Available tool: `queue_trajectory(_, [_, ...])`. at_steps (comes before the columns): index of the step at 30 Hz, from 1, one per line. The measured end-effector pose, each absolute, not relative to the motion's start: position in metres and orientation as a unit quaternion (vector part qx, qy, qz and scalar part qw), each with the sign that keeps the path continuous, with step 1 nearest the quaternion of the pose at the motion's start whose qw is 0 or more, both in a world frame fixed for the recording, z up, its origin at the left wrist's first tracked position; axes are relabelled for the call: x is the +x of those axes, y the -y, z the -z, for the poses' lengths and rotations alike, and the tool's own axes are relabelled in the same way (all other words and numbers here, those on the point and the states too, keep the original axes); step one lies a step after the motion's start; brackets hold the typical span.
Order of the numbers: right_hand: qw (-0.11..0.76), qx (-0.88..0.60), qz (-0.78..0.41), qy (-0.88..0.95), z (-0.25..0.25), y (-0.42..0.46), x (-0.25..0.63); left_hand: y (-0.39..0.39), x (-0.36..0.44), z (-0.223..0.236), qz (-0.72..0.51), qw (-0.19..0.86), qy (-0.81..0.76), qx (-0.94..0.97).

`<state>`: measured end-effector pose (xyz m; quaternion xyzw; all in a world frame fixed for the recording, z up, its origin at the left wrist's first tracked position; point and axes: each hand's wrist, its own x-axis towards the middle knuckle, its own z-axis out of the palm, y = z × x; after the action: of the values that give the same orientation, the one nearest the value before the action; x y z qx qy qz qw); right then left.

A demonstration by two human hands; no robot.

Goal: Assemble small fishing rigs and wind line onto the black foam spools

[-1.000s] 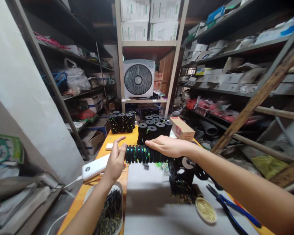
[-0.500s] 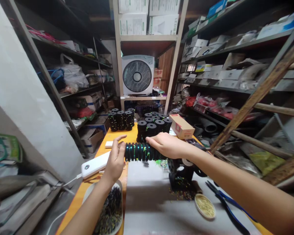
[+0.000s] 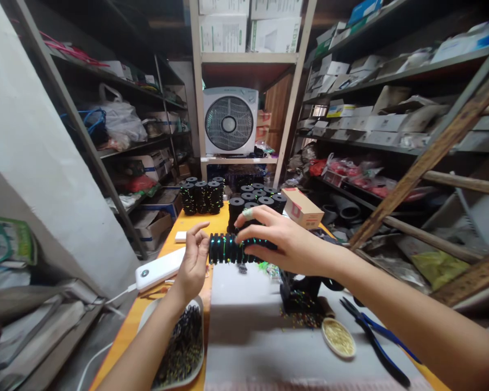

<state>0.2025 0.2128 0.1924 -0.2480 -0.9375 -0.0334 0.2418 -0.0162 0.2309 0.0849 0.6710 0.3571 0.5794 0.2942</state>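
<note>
A ribbed black roll (image 3: 227,248) with shiny green-blue bits lies level across the middle of the scene, above the far part of a white sheet (image 3: 244,331). The left hand (image 3: 193,263) is half curled, thumb and fingertips at the roll's left end; whether it grips that end firmly cannot be told. The right hand (image 3: 283,239) is loosely open, fingers spread over the roll's right part, a pale green wrap (image 3: 248,213) on one raised finger. Black spools (image 3: 236,209) stand close on the far side, so room is tight there, with a cardboard box (image 3: 302,208) to their right. Room is widest over the near middle of the sheet, between a filled tray (image 3: 149,312) on the left and a small dish (image 3: 325,342) on the right. Pliers (image 3: 367,331) lie right of the dish, toward the right table edge; a white power bank (image 3: 158,270) sits near the left edge.
</note>
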Motion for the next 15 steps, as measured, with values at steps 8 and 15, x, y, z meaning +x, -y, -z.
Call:
queue_trajectory(8, [0.187,-0.232,0.200,0.933,-0.184,-0.204,0.186,-0.229,-0.017,-0.087,-0.576,0.294,-0.365,0.670])
queue_trajectory(15, [0.312,-0.208,0.287,0.881,-0.172,-0.189,0.193,-0.228,-0.017,-0.089,-0.572,0.288,-0.373,0.671])
